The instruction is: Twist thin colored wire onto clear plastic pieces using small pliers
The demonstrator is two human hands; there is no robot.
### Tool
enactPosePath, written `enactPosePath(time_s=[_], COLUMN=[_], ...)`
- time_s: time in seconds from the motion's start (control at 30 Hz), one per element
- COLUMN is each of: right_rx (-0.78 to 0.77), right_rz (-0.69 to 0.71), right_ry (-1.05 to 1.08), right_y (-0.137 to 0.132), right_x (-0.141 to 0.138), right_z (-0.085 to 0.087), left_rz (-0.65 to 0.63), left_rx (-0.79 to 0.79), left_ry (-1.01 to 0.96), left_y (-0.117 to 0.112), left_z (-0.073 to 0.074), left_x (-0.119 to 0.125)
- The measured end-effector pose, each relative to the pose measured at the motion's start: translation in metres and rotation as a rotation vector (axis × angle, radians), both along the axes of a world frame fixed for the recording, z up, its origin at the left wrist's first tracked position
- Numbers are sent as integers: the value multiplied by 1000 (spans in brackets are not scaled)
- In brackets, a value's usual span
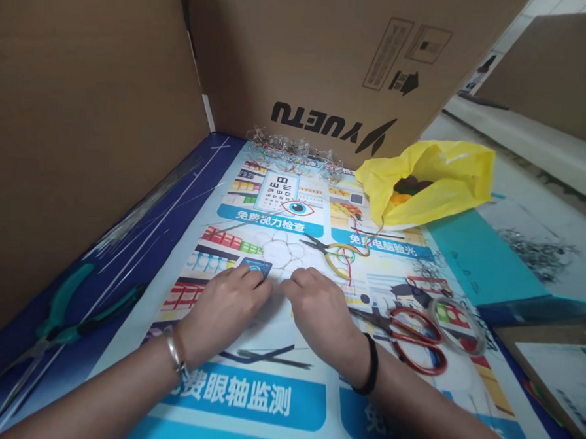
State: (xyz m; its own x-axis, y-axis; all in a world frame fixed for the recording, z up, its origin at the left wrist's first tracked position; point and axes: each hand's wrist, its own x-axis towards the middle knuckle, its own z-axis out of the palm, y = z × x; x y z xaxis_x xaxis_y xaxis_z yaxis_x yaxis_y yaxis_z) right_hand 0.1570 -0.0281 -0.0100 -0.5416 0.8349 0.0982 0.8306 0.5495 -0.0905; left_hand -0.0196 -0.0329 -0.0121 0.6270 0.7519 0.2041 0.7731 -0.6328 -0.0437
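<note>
Both hands rest on a printed poster [264,388] that covers the table. My left hand [224,307] has its fingers curled and pinched together at the tips. My right hand [320,312] is curled the same way, its fingertips almost touching the left hand's. Just beyond the fingertips lies a thin clear wire flower shape [279,248]; the pinched fingers seem to hold its end, but the wire is too fine to be sure. A silver bangle is on my left wrist and a black band on my right.
Green-handled pliers [66,319] lie left on the blue cloth beside long wires [146,205]. Red scissors [409,334], small yellow scissors [337,254], a tape roll [457,320], a yellow bag [427,177], a wire heap [296,151]. Cardboard walls stand left and behind.
</note>
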Motion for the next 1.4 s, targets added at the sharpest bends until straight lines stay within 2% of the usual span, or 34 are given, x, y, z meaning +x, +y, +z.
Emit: enactPosePath(time_s=[0.17, 0.3, 0.47, 0.53, 0.6, 0.7, 0.93, 1.4], right_rx=[-29, -97, -241, -393, -613, -830, -839, -804], right_rz=[-64, -95, -181, -238, -285, -332, -373, -375], right_ry=[81, 287, 728, 923, 1130, 1338, 1422, 1426], right_y=[1, 5, 10, 10, 9, 6, 4, 4], right_x=[0, 3, 4, 2, -1, -4, -7, -8], right_z=[-2, -7, -9, -11, -14, -17, -15, -18], left_rz=[73, 135, 230, 341, 435, 469, 447, 446], left_rx=[19, -55, -379, -552, -725, -896, -964, -970], left_ry=[-112, -328, -761, -895, -1030, -1194, -1248, -1241], left_y=[-1, 2, 5, 5, 6, 7, 6, 6], left_z=[-5, -11, -10, -8, -7, -7, -9, -5], left_x=[-1, -1, 3, 5, 7, 10, 12, 13])
